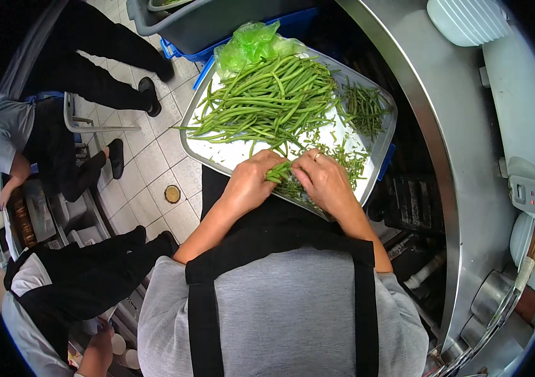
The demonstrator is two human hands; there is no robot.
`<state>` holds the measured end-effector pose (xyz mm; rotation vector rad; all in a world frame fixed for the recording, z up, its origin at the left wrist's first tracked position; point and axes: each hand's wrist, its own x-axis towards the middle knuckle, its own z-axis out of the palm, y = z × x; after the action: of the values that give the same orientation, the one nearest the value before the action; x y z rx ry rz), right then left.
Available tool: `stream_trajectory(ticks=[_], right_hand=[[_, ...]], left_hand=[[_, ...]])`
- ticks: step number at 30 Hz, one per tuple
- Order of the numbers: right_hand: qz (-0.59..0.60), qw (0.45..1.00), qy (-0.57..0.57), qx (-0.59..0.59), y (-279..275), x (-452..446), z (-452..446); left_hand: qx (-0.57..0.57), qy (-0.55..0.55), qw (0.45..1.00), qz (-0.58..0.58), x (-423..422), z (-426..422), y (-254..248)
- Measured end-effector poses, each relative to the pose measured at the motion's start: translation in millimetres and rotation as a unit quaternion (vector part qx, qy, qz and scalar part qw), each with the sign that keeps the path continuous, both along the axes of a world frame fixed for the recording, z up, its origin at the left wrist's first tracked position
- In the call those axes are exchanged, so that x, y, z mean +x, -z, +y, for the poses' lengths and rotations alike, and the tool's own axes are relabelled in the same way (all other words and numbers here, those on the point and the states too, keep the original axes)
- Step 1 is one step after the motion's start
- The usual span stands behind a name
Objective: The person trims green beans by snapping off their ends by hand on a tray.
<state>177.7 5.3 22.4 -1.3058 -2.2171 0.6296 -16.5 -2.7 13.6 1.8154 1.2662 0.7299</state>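
Observation:
My left hand [253, 180] is closed around a small bunch of green beans [277, 172], whose ends stick out towards the right. My right hand [321, 176], with a ring on one finger, pinches at those ends; exactly what lies between its fingertips is partly hidden. Both hands are over the near edge of a metal tray [383, 135]. A large heap of whole green beans [274, 94] covers the tray's middle. Short bean pieces [346, 162] are scattered near my right hand, and a pile of thin, darker green pieces [365, 108] sits at the right side.
A crumpled green plastic bag [252, 45] is at the tray's far end. Beyond stands a grey bin [186, 28]. A steel counter [418, 75] with white bowls [468, 22] curves along the right. On the left, other people [85, 270] work over a tiled floor [148, 188].

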Motion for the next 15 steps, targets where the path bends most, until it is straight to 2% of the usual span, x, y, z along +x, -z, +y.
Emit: stream_trajectory(ticks=[1,4,7,10,15], right_hand=[[0.026,1.000,-0.006,0.000,-6,0,-1],[-0.049,0.999,0.011,-0.007,-20,6,0],[-0.003,1.000,0.013,0.002,-13,8,1],[-0.004,1.000,0.013,0.012,-22,3,0],[0.036,0.999,0.013,-0.027,-21,3,0]], left_hand=[[0.006,0.010,1.000,0.004,1,-1,1],[-0.018,0.002,0.999,0.034,4,-4,-2],[-0.052,-0.015,0.997,0.053,4,-2,-11],[0.023,0.004,0.999,0.045,1,-3,-8],[-0.013,0.012,0.999,0.029,0,-3,-9]])
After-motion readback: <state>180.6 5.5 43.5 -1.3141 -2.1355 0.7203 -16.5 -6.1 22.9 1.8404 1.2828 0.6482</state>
